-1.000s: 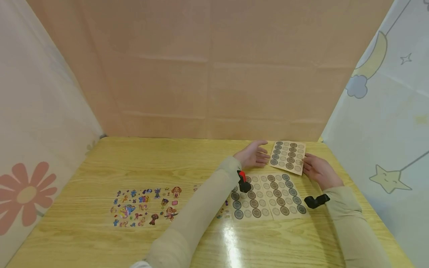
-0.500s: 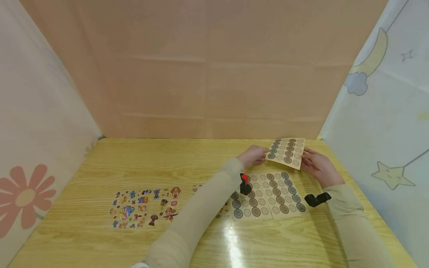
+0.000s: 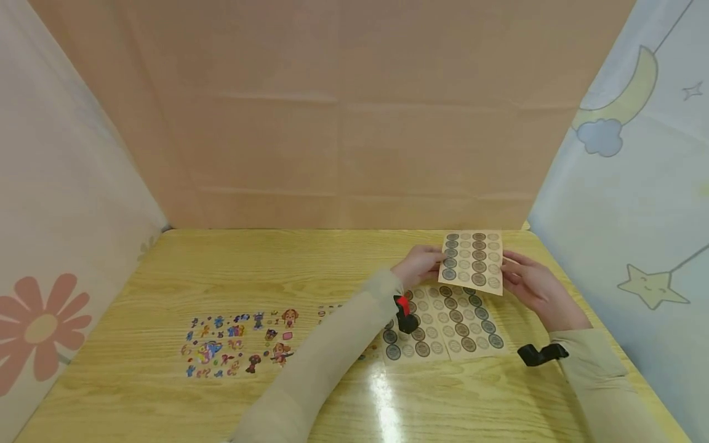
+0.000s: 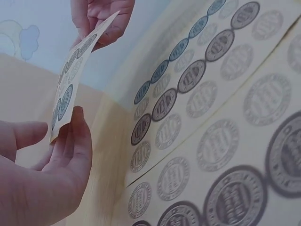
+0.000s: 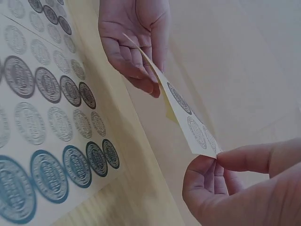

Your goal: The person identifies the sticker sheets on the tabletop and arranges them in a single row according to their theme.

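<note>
A cream sticker sheet (image 3: 472,263) with rows of round dark and pale seal stickers is held up off the table, tilted to face the head camera. My left hand (image 3: 416,266) holds its left edge, fingers curled behind it and thumb at the front, as the left wrist view shows. At the opposite edge my right hand (image 3: 541,290) pinches the sheet between thumb and fingers, clearest in the right wrist view. Two similar sticker sheets lie side by side on the table below: one on the right (image 3: 471,326), one on the left (image 3: 415,344), partly covered by the left wrist.
Clear sheets of colourful cartoon stickers (image 3: 213,347) lie on the wooden table (image 3: 166,406) at left; my left forearm hides part of another. A peach backdrop (image 3: 332,123) rises behind the table, with patterned cloth walls on both sides. Each wrist carries a black camera mount.
The left hand, open beside the sheet a second ago, has taken its left edge. The held sheet tipped flatter, then turned back up and came slightly nearer. Both hands moved slightly nearer too.
</note>
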Action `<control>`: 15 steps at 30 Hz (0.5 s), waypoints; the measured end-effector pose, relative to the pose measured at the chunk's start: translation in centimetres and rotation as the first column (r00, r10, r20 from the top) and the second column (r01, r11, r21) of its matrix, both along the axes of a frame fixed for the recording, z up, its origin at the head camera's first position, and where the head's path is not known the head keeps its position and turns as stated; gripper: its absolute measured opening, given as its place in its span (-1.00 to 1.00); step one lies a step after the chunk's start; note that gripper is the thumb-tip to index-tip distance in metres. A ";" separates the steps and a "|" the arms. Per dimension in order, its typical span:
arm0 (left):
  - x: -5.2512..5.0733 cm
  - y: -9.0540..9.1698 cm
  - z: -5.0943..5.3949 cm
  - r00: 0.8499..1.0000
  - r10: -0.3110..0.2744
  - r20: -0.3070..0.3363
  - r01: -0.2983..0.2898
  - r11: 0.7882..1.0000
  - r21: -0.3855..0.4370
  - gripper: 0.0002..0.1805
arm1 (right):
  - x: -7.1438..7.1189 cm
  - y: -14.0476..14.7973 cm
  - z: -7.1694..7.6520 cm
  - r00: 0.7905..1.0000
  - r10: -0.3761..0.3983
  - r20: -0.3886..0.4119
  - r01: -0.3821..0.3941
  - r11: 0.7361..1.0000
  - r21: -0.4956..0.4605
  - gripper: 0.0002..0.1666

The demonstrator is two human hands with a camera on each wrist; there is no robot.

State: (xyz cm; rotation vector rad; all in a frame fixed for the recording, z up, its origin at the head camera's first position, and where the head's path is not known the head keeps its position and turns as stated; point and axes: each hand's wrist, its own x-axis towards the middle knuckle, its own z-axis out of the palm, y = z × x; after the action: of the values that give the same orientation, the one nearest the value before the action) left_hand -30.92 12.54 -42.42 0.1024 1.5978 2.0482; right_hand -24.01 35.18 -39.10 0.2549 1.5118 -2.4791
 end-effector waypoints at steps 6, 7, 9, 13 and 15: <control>1.0 -0.2 -0.4 0.999 0.047 0.021 -0.048 0.998 0.049 -0.82 | 2.1 0.4 -0.2 0.999 0.029 -0.015 -0.029 1.000 0.012 -0.54; 1.2 -0.3 -0.4 0.999 0.047 0.019 -0.048 0.998 0.049 -0.83 | 2.5 0.5 -0.3 0.999 0.032 -0.018 -0.032 0.999 0.012 -0.55; 1.7 -0.3 -0.4 0.999 0.036 0.015 -0.036 0.998 0.046 -0.84 | 3.2 0.7 -0.5 0.999 0.042 -0.033 -0.042 0.999 0.002 -0.61; 2.9 -0.2 -0.3 1.000 0.018 0.004 -0.019 1.000 0.022 -0.85 | 4.5 1.3 -0.9 0.996 0.068 -0.059 -0.069 0.998 -0.009 -0.67; 3.5 -0.1 -0.2 1.000 0.015 0.002 -0.015 1.000 0.020 -0.87 | 5.0 1.6 -1.1 0.995 0.081 -0.065 -0.082 0.997 -0.010 -0.67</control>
State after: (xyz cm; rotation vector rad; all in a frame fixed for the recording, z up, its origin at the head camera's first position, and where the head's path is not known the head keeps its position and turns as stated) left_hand -27.43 12.45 -42.65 0.0957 1.5813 2.0756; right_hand -19.05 36.79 -40.20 0.1101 1.4995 -2.4542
